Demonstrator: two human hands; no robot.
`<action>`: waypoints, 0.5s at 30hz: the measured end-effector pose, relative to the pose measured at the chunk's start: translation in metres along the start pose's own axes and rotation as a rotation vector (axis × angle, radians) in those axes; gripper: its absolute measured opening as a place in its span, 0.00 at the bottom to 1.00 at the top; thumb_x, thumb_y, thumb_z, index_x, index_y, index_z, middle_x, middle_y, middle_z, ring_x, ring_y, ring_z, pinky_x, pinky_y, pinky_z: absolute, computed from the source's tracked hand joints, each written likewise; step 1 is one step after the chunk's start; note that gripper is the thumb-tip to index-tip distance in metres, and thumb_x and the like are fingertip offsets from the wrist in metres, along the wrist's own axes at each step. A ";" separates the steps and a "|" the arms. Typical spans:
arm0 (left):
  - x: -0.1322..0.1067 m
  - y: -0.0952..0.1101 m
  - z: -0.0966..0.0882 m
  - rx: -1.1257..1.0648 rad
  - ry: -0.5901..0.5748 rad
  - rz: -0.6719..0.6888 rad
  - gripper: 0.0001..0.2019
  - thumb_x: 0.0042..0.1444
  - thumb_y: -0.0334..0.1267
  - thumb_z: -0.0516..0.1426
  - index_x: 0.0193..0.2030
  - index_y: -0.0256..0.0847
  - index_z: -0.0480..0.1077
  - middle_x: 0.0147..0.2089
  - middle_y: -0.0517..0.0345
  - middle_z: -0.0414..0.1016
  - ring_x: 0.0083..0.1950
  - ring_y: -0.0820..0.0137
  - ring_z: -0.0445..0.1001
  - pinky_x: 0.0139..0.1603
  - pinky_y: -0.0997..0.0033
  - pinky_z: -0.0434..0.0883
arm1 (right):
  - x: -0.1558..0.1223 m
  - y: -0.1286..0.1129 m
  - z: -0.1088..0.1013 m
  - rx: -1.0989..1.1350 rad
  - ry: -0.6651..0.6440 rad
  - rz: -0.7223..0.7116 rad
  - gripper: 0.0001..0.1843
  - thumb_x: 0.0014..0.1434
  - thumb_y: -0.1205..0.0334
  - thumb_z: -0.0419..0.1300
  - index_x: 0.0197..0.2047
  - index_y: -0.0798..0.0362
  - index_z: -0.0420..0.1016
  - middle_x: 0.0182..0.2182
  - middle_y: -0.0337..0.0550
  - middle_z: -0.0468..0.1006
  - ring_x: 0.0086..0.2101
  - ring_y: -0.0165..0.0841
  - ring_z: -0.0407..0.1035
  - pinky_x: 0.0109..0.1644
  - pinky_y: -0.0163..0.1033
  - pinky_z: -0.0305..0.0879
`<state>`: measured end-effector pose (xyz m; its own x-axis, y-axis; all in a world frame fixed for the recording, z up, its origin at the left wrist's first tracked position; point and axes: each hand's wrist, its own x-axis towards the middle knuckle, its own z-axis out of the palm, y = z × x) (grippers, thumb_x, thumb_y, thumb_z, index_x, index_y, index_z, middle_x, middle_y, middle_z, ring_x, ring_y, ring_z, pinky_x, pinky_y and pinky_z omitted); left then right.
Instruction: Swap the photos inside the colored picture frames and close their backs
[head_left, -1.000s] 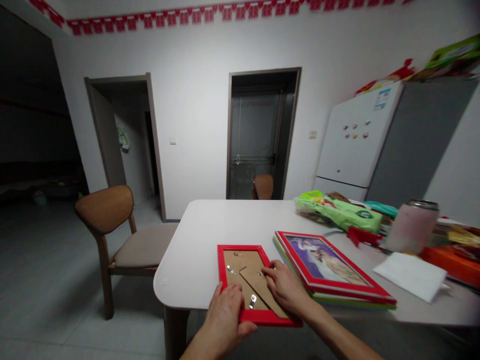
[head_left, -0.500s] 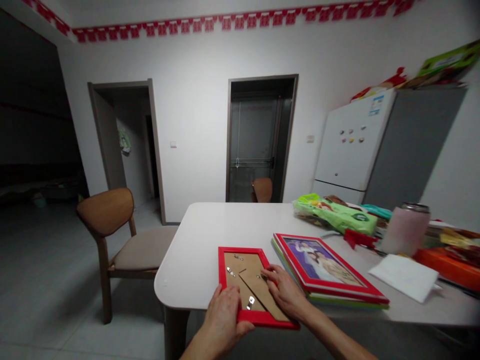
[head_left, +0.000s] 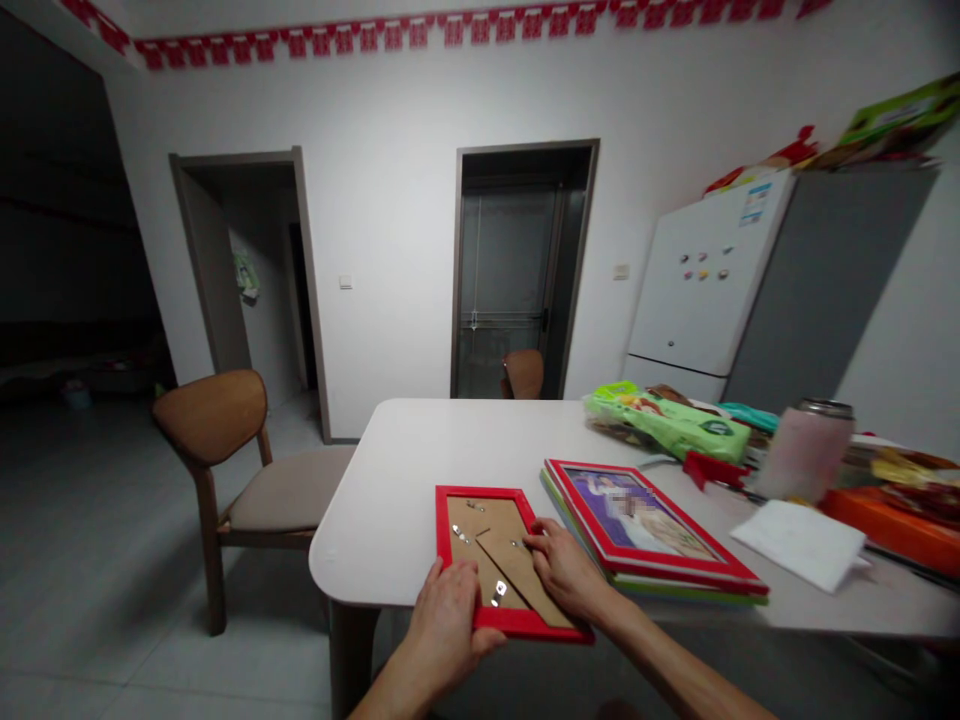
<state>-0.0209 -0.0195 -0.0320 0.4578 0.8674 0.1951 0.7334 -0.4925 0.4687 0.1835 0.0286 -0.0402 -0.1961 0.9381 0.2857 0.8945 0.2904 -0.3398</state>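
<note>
A red picture frame (head_left: 525, 627) lies face down at the table's near edge, its brown backing board (head_left: 469, 565) showing. Several small metal clips, among them a near one (head_left: 499, 594), sit along the board, and a brown stand leg (head_left: 510, 570) runs slantwise across it. My left hand (head_left: 446, 612) grips the frame's near left corner, thumb at the near edge. Bent fingers of my right hand (head_left: 568, 572) press at the right side by a clip, which they partly hide. Right of that hand, a red-framed photo (head_left: 634, 515) tops a stack with green-edged frames.
On the white table (head_left: 450, 440) stand a green snack bag (head_left: 667, 420), a pink jar (head_left: 806, 450), white paper (head_left: 802, 540) and an orange box (head_left: 900, 530) at the right. A wooden chair (head_left: 214, 420) is at the left; a fridge (head_left: 705, 280) stands behind.
The view has shifted slightly, so everything sits a little higher in it. My right fingers have moved a little at the clip on the frame's right side; my left hand keeps its grip.
</note>
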 end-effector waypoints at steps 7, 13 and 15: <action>0.002 -0.007 0.006 -0.012 0.033 0.040 0.32 0.40 0.43 0.61 0.52 0.32 0.58 0.50 0.44 0.65 0.52 0.60 0.61 0.57 0.60 0.50 | -0.026 -0.028 -0.007 -0.010 0.037 -0.211 0.16 0.53 0.62 0.47 0.42 0.48 0.71 0.47 0.47 0.65 0.47 0.38 0.57 0.49 0.45 0.53; 0.003 -0.009 0.006 -0.040 0.037 0.071 0.26 0.41 0.44 0.61 0.47 0.34 0.63 0.48 0.48 0.66 0.50 0.61 0.63 0.56 0.59 0.51 | -0.042 -0.060 -0.022 0.045 -0.130 -0.391 0.14 0.55 0.61 0.47 0.38 0.42 0.72 0.40 0.42 0.67 0.43 0.35 0.57 0.46 0.44 0.55; 0.003 -0.008 0.004 -0.053 0.038 0.066 0.27 0.40 0.44 0.61 0.47 0.35 0.63 0.47 0.49 0.67 0.49 0.62 0.63 0.57 0.59 0.50 | -0.043 -0.059 -0.024 0.057 -0.138 -0.391 0.14 0.55 0.61 0.47 0.38 0.43 0.72 0.40 0.42 0.66 0.43 0.35 0.57 0.47 0.44 0.54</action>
<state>-0.0236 -0.0134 -0.0392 0.4840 0.8359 0.2590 0.6742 -0.5449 0.4986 0.1486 -0.0333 -0.0105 -0.5720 0.7705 0.2814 0.7190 0.6361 -0.2801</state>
